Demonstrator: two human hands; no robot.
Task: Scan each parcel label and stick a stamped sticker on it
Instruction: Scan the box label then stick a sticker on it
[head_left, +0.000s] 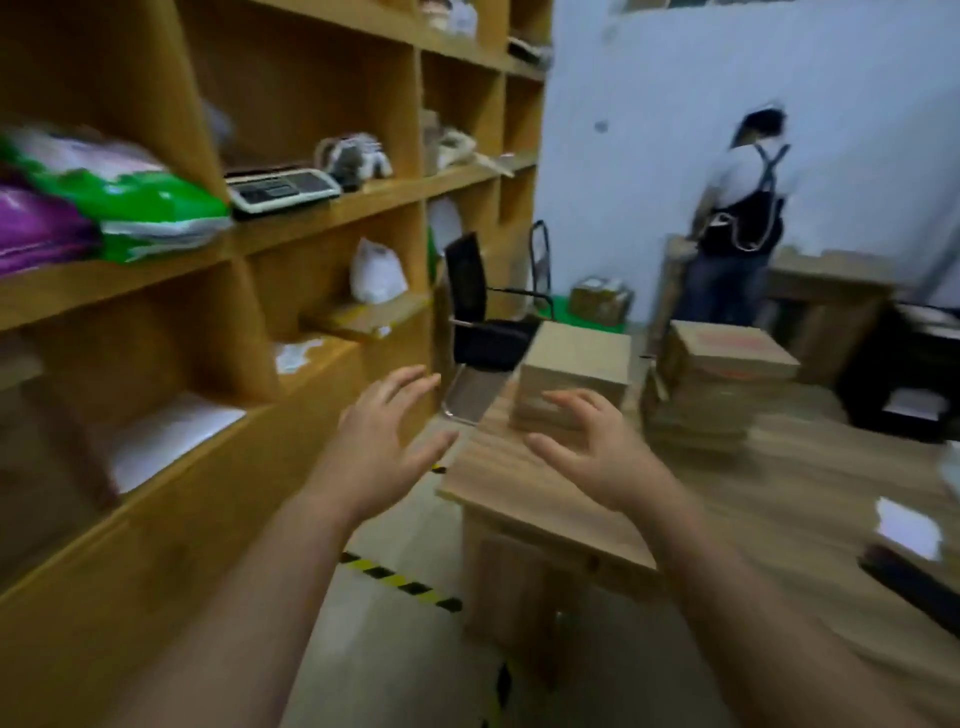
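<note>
1. Far left, a wooden shelf unit (322, 218) carries green, white and purple plastic bags (104, 202) on one level. They lie flat and stacked, which looks like storage kept off the work surface.
2. One bay along, a weighing scale (280, 189) sits on the shelf at about chest height, seemingly parked there within reach. Its keys are too blurred to read.
3. The left hand (379, 447) is out in the air beside the tabletop, fingers spread wide and holding nothing. It is near the table's corner but apart from any parcel.
4. A black office chair (483, 312) stands behind the tabletop (519, 483), between shelf and table.
5. The right hand (587, 452) is also spread wide and empty, fingertips just in front of the cardboard box (574, 379). I cannot tell whether they touch it. With both palms facing inward, I judge the two hands are set to take this parcel from either side.
6. That box stands on the near-left part of the tabletop. No label shows on the visible faces.
7. Just right of it, a stack of flat cartons (722, 384) waits, probably the queue of parcels. The top one bears red print, which is unreadable.
8. Farther back, another person in a dark apron (737, 223) faces the wall.
9. Far right on the tabletop lies a white slip (909, 527) beside a dark object. Both are too blurred to identify.
</note>
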